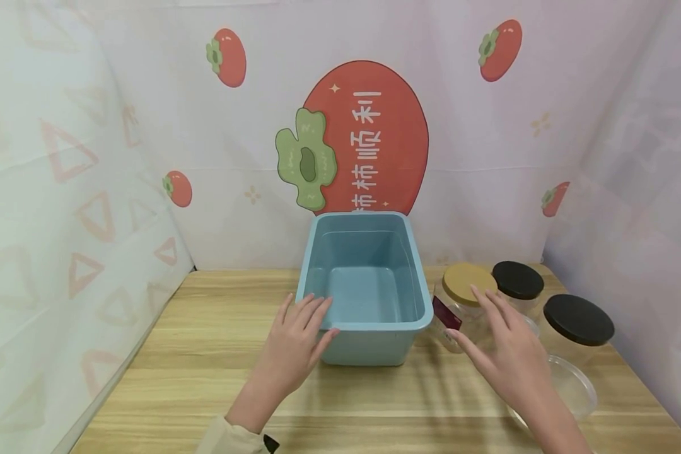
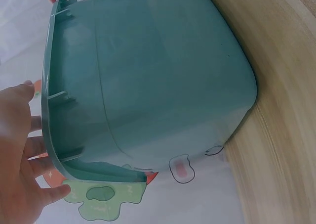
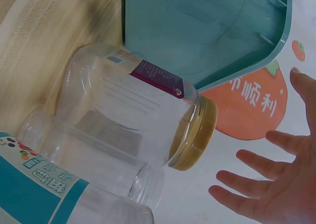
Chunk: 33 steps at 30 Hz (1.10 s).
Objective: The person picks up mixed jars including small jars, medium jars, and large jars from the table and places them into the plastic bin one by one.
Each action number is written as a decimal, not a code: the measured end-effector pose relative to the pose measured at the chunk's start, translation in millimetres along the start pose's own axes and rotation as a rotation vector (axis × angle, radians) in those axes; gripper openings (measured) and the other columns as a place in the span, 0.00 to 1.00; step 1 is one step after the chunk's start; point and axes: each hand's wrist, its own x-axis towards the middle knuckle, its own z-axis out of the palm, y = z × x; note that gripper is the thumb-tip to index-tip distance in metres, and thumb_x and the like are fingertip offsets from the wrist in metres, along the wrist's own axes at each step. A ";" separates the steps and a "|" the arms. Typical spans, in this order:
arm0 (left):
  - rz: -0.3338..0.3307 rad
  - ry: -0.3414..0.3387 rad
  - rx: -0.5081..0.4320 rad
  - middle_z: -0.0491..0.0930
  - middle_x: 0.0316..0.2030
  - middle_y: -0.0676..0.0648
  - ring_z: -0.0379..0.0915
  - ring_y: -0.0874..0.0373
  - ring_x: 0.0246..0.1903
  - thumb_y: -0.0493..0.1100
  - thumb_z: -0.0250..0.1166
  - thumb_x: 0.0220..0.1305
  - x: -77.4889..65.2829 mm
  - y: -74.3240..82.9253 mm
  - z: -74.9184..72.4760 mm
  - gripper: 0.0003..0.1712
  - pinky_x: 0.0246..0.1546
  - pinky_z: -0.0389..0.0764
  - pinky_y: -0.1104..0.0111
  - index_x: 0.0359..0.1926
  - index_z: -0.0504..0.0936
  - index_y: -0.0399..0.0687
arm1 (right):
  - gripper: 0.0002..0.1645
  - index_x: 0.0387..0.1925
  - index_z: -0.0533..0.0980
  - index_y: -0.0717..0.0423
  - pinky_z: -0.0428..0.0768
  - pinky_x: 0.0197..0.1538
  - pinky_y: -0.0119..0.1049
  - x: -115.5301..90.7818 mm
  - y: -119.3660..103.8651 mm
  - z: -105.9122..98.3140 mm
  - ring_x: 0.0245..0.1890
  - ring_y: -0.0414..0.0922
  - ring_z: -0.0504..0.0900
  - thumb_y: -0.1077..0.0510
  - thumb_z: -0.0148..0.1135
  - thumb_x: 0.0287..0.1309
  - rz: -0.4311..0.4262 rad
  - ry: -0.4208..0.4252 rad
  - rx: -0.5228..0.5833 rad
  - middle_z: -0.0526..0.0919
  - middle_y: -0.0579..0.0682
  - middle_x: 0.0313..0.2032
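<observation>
A light blue plastic bin stands at the middle of the table, its inside bare. At its front left corner is my left hand, fingers reaching over the rim, loosely spread. In the left wrist view those fingers overlap the bin's rim. My right hand hovers right of the bin with fingers spread, holding nothing. Nearest to it is a clear jar with a gold lid and a dark red label. The right wrist view shows this hand apart from the lid.
Two jars with black lids, one behind and one in front, stand at the right. A clear round rim shows near the right forearm. A clear jar without a lid stands beside one with a teal label. Printed cloth hangs behind.
</observation>
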 end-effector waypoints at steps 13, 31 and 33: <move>0.030 0.101 0.016 0.86 0.48 0.43 0.83 0.45 0.53 0.60 0.34 0.86 -3.1 3.5 9.6 0.39 0.62 0.79 0.42 0.52 0.84 0.37 | 0.50 0.73 0.72 0.58 0.78 0.51 0.66 -11.9 2.2 -0.6 0.58 0.69 0.78 0.57 0.84 0.48 0.029 0.087 0.015 0.80 0.68 0.61; 0.031 0.135 0.019 0.87 0.47 0.43 0.84 0.46 0.53 0.58 0.35 0.87 -8.2 6.6 16.7 0.37 0.61 0.80 0.43 0.54 0.85 0.37 | 0.48 0.66 0.77 0.65 0.76 0.56 0.56 -25.4 8.2 -2.6 0.55 0.67 0.81 0.27 0.59 0.69 0.050 0.201 0.032 0.83 0.66 0.59; 0.033 0.130 0.019 0.87 0.47 0.44 0.84 0.46 0.53 0.57 0.35 0.87 -7.9 6.8 17.0 0.37 0.61 0.81 0.43 0.54 0.85 0.38 | 0.49 0.66 0.77 0.64 0.76 0.63 0.48 -27.6 9.0 -3.1 0.55 0.67 0.81 0.25 0.57 0.69 0.056 0.216 0.033 0.83 0.66 0.59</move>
